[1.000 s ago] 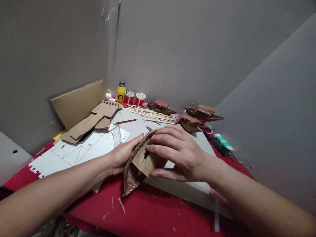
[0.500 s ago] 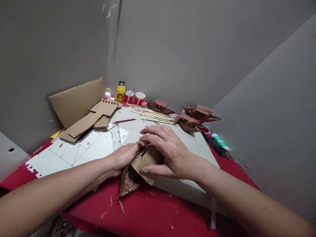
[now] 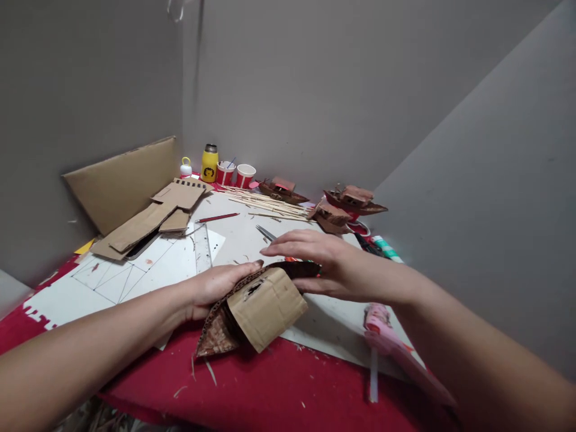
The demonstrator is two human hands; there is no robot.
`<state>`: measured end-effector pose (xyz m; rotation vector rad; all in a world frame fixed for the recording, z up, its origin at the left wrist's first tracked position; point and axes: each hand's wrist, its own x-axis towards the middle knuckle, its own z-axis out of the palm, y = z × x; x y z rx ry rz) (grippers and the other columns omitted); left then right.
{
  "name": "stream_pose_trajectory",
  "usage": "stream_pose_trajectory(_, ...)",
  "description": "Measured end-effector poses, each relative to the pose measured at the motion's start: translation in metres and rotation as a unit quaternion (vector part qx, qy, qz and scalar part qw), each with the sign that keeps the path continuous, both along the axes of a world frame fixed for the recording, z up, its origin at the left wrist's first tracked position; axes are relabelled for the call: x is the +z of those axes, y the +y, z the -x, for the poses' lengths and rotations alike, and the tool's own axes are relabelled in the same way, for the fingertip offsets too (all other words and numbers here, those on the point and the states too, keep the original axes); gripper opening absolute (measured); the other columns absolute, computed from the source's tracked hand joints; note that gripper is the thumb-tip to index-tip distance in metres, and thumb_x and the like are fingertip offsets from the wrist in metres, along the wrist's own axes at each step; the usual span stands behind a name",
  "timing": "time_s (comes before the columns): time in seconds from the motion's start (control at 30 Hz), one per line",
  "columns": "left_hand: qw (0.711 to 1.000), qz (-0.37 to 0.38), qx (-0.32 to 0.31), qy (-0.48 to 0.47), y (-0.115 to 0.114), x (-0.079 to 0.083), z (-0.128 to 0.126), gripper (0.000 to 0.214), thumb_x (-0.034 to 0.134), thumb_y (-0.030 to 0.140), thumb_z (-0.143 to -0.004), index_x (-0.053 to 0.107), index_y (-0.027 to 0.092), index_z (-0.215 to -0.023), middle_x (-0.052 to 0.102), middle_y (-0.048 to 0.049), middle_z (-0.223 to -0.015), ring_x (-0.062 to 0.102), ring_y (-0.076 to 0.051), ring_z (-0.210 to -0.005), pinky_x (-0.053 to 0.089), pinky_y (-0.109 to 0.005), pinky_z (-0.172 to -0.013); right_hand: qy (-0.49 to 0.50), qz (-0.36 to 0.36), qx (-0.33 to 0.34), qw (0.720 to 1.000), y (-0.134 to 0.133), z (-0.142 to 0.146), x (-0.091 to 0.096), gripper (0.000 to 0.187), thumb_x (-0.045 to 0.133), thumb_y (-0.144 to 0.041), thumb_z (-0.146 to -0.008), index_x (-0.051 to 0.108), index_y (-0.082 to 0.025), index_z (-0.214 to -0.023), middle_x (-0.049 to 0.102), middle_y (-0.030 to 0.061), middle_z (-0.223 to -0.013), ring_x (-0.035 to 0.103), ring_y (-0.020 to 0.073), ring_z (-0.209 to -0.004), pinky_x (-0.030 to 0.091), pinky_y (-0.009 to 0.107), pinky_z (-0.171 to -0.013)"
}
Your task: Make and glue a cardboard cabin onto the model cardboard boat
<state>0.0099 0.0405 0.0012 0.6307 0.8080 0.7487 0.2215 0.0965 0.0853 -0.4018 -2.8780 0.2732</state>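
A small cardboard boat [image 3: 220,332] with a curved tan cardboard roof [image 3: 270,309] is tilted over the near edge of the work board. My left hand [image 3: 216,291] grips its left side, thumb along the corrugated rim. There is a torn dark hole in the roof. At the boat's far end my right hand [image 3: 315,255] is open, fingers stretched out above the rim and thumb apart near the roof's corner. Whether it touches the boat I cannot tell. A pointed metal tool [image 3: 265,233] lies partly hidden beyond my right fingers.
Brown model boats [image 3: 355,199] stand at the back right, beside thin wooden sticks [image 3: 265,203]. Cardboard pieces [image 3: 148,222], a ruler [image 3: 203,249] and a pencil [image 3: 218,218] lie left. Behind are a yellow bottle [image 3: 209,165] and paper cups [image 3: 245,175]. A pink glue gun [image 3: 382,336] lies near my right forearm.
My right hand has lifted off the roof and shifted right and away, uncovering it. The boat stays in my left hand. The view has turned slightly right, and the pink glue gun now shows.
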Motion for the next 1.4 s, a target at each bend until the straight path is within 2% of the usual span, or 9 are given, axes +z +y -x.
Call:
stream_pose_trajectory(0.3, 0.999, -0.041, -0.006, -0.024, 0.004, 0.004, 0.006, 0.023, 0.062, 0.033, -0.085, 0.075, 0.015, -0.087, 0.077, -0.0091, -0.089, 0.066, -0.024, -0.086, 0.045, -0.033, -0.083, 0.03, -0.081, 0.016, 0.996, 0.007, 0.01, -0.018, 0.029, 0.046, -0.015, -0.094, 0.069, -0.019, -0.111, 0.072, 0.0074, -0.083, 0.064, 0.0158, -0.073, 0.046, 0.026, -0.065)
stream_pose_trajectory(0.5, 0.984, -0.168, -0.049, -0.019, 0.018, 0.024, 0.036, 0.049, 0.058, 0.017, -0.07, 0.071, 0.014, -0.117, 0.068, -0.0133, -0.126, 0.061, -0.031, -0.114, 0.048, -0.037, -0.089, 0.057, 0.049, -0.109, 0.991, 0.021, 0.0, -0.016, 0.021, 0.056, -0.023, -0.091, 0.073, -0.018, -0.102, 0.076, 0.0064, -0.092, 0.069, 0.0177, -0.082, 0.049, 0.027, -0.072)
stream_pose_trajectory(0.6, 0.97, -0.225, -0.068, 0.061, 0.017, 0.032, 0.039, 0.064, 0.063, 0.008, -0.062, 0.067, 0.02, -0.124, 0.067, -0.0094, -0.127, 0.062, -0.032, -0.114, 0.051, -0.035, -0.084, 0.059, 0.078, -0.135, 0.986, 0.025, -0.003, -0.019, 0.019, 0.055, -0.022, -0.091, 0.073, -0.019, -0.097, 0.076, 0.0032, -0.089, 0.069, 0.0161, -0.079, 0.05, 0.025, -0.07)
stream_pose_trajectory(0.7, 0.957, -0.243, -0.049, 0.148, 0.013, 0.037, 0.034, 0.053, 0.069, 0.011, -0.068, 0.07, 0.021, -0.121, 0.069, -0.01, -0.124, 0.062, -0.031, -0.115, 0.049, -0.038, -0.093, 0.048, 0.073, -0.135, 0.987, 0.026, -0.005, -0.025, 0.02, 0.055, -0.02, -0.09, 0.072, -0.018, -0.101, 0.076, 0.003, -0.086, 0.069, 0.0158, -0.075, 0.05, 0.025, -0.067)
stream_pose_trajectory(0.8, 0.957, -0.214, -0.042, 0.192, 0.012, 0.036, 0.029, 0.043, 0.069, 0.019, -0.076, 0.071, 0.021, -0.118, 0.069, -0.0102, -0.124, 0.064, -0.029, -0.112, 0.047, -0.041, -0.097, 0.062, 0.021, -0.128, 0.99, 0.025, -0.007, -0.032, 0.036, 0.059, -0.018, -0.087, 0.062, -0.011, -0.122, 0.073, 0.0134, -0.107, 0.067, 0.0233, -0.092, 0.051, 0.035, -0.079)
stream_pose_trajectory(0.87, 0.956, -0.205, -0.064, 0.2, 0.013, 0.033, 0.028, 0.041, 0.067, 0.02, -0.078, 0.069, 0.021, -0.119, 0.069, -0.0082, -0.125, 0.063, -0.027, -0.112, 0.045, -0.04, -0.1, 0.076, -0.095, -0.079, 0.99, 0.024, -0.008, -0.035, 0.035, 0.056, -0.016, -0.088, 0.059, -0.008, -0.122, 0.068, 0.0192, -0.115, 0.064, 0.0275, -0.101, 0.05, 0.041, -0.083)
stream_pose_trajectory(1.0, 0.949, -0.22, -0.094, 0.206, 0.016, 0.027, 0.028, 0.044, 0.06, 0.017, -0.08, 0.065, 0.02, -0.124, 0.069, -0.0056, -0.126, 0.062, -0.023, -0.113, 0.043, -0.038, -0.101, 0.068, -0.284, 0.027, 0.956, 0.021, -0.01, -0.035, 0.02, 0.046, -0.009, -0.091, 0.065, -0.011, -0.1, 0.07, 0.0151, -0.09, 0.062, 0.0235, -0.079, 0.049, 0.036, -0.067)
stream_pose_trajectory(1.13, 0.938, -0.249, -0.09, 0.223, 0.016, 0.027, 0.026, 0.045, 0.057, 0.013, -0.078, 0.066, 0.017, -0.122, 0.071, -0.0058, -0.12, 0.061, -0.023, -0.112, 0.042, -0.037, -0.101, 0.076, -0.231, 0.01, 0.97, 0.02, -0.011, -0.037, 0.018, 0.048, -0.006, -0.087, 0.063, -0.01, -0.096, 0.067, 0.0119, -0.079, 0.059, 0.0209, -0.072, 0.047, 0.034, -0.063)
stream_pose_trajectory(1.4, 0.971, -0.182, -0.098, 0.118, 0.016, 0.018, 0.025, 0.04, 0.06, 0.005, -0.071, 0.07, 0.014, -0.109, 0.074, -0.0066, -0.101, 0.066, -0.018, -0.086, 0.048, -0.031, -0.081, 0.086, -0.18, -0.018, 0.98, 0.023, -0.01, -0.049, 0.014, 0.051, -0.007, -0.087, 0.061, -0.014, -0.092, 0.064, 0.0072, -0.075, 0.055, 0.0183, -0.068, 0.044, 0.031, -0.062)
